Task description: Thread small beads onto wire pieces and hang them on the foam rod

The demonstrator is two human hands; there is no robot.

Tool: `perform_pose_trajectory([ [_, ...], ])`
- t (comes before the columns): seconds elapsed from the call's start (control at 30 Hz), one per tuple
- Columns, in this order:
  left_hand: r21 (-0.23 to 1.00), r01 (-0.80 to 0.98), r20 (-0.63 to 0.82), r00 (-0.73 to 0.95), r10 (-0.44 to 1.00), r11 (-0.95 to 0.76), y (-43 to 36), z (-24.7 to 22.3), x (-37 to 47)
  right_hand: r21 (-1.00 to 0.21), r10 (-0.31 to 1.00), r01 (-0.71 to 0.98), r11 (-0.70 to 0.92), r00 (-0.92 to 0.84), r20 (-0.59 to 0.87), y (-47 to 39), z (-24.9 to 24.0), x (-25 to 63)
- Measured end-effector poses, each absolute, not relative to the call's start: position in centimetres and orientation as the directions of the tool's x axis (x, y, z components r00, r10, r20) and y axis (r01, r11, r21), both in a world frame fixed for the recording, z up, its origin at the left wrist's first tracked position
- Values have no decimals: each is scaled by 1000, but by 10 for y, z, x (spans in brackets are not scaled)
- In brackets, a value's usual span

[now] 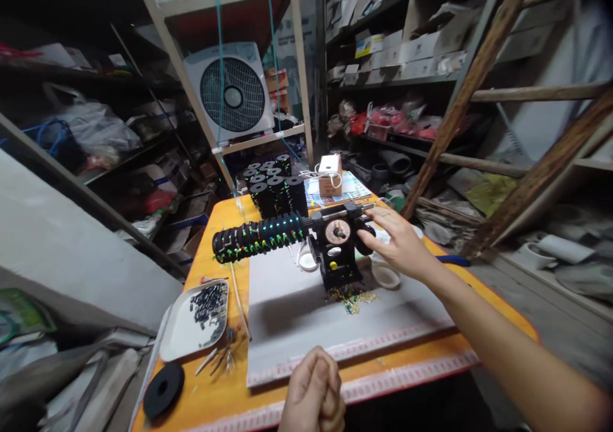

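A black bench device (339,253) with a round dial stands on a grey board (282,317). From its left side extends a ribbed black roll (258,237) dotted with green, red and blue bits. My right hand (395,240) is at the device's right end, thumb and fingers apart around a dark knob there. My left hand (315,390) is closed at the board's front edge; what it holds, if anything, is hidden. Small coloured and gold pieces (354,299) lie at the device's foot, beside a round white dish (385,276).
On the orange table (211,390) are a white tray (179,323) of dark parts, a black disc (163,390) and thin rods. Behind stand black rolls (272,186) and a small box (330,175). A wooden ladder (450,119) leans at the right.
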State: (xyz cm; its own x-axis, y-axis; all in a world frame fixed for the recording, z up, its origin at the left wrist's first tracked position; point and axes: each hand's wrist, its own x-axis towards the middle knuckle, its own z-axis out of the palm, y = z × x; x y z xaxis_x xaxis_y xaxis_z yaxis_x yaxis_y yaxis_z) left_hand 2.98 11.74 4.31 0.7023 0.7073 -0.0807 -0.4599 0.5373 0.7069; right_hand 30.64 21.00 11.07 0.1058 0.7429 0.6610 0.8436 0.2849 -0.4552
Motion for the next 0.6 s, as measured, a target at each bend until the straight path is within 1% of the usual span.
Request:
perform_pose_trajectory([
  [0.07, 692, -459, -82, 716, 693, 557, 116, 42, 29, -451, 741, 837, 308, 86, 666, 211, 112, 306],
  [0.17, 683, -477, -48, 727, 685, 554, 117, 40, 30, -455, 739, 827, 330, 74, 670, 213, 112, 307],
  [0.37, 697, -479, -38, 718, 695, 533, 119, 33, 32, -479, 753, 817, 321, 86, 652, 205, 106, 308],
  [0.43, 706, -475, -52, 705, 708, 525, 119, 32, 32, -483, 728, 818, 311, 122, 675, 196, 117, 301],
  [0.5, 708, -470, -71, 695, 715, 527, 118, 32, 32, -477, 690, 820, 317, 146, 709, 193, 140, 287],
  [0.53, 707, -467, -81, 692, 717, 531, 118, 33, 32, -460, 681, 820, 341, 122, 722, 195, 156, 277],
  [0.57, 706, -465, -90, 690, 719, 534, 118, 34, 33, -432, 710, 811, 394, 30, 704, 201, 173, 265],
  [0.6, 706, -463, -97, 687, 720, 536, 117, 35, 33, -398, 743, 790, 466, -105, 661, 211, 190, 253],
])
